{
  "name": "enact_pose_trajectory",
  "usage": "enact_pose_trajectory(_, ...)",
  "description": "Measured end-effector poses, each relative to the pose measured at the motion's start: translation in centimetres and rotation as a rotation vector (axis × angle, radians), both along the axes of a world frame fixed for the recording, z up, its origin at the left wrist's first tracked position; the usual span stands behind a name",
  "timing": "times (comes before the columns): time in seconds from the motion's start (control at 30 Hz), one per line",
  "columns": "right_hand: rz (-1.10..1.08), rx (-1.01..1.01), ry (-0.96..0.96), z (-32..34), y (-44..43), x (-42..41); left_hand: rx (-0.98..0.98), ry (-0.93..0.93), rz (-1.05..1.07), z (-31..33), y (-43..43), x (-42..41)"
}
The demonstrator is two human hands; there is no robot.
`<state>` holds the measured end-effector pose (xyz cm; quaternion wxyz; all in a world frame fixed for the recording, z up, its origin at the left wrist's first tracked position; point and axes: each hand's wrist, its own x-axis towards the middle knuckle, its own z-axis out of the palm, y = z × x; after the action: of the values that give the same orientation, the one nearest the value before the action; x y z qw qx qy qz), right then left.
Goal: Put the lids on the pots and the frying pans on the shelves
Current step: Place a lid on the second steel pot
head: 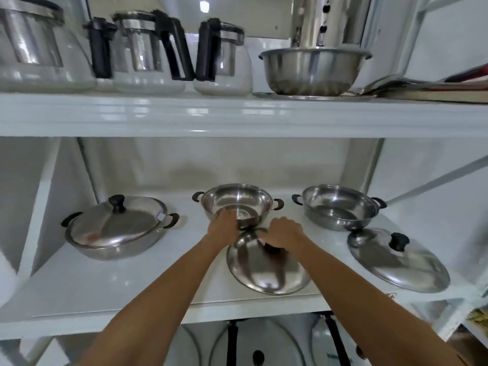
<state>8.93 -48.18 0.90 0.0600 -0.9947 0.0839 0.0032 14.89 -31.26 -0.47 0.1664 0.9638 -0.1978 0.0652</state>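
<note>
Both bare forearms reach up from the bottom of the frame, converging near the centre. The left hand (pixel 223 225) sits slightly higher, fingers curled in a grip. The right hand (pixel 284 231) is just beside it, knuckles up, fingers closed downward.

Your left hand (pixel 224 225) and right hand (pixel 285 231) are bare, and both forearms are uncovered too, with no sleeve, glove or watch showing.
</note>
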Motion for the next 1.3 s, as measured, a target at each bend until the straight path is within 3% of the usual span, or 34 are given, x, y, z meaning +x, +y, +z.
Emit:
enact_pose_trajectory(0.17, 0.146, 0.008, 0.084, 2.1, 0.2, -1.8, 0.192, -0.032, 0.078, -0.4, -0.5, -0.1)
enact_pose_trajectory(0.37, 0.097, -0.029, 0.155, 7.2, -1.8, -5.3, 0.079, 0.078, -0.072, 0.2, 0.6, 0.1)
enact_pose_trajectory(0.67, -0.067, -0.021, -0.045, 14.5, -2.4, -5.3, -0.085, 0.068, -0.205, -0.3, 1.5, -4.6)
enact_pose_trajectory(0.83, -0.047, 0.089, -0.178, 13.3, 0.4, -1.5, -0.093, 0.088, -0.180, 0.2, 3.5, -6.8)
enact_pose_trajectory(1.0, 0.049, 0.119, -0.222, 9.8, 3.1, 3.9, -0.211, -0.166, 0.110, 0.7, 7.7, -5.8)
enact_pose_trajectory(1.3, 0.162, 0.151, -0.238, 4.6, 5.2, 7.9, -0.109, 0.037, 0.117, 0.9, 9.9, -1.3)
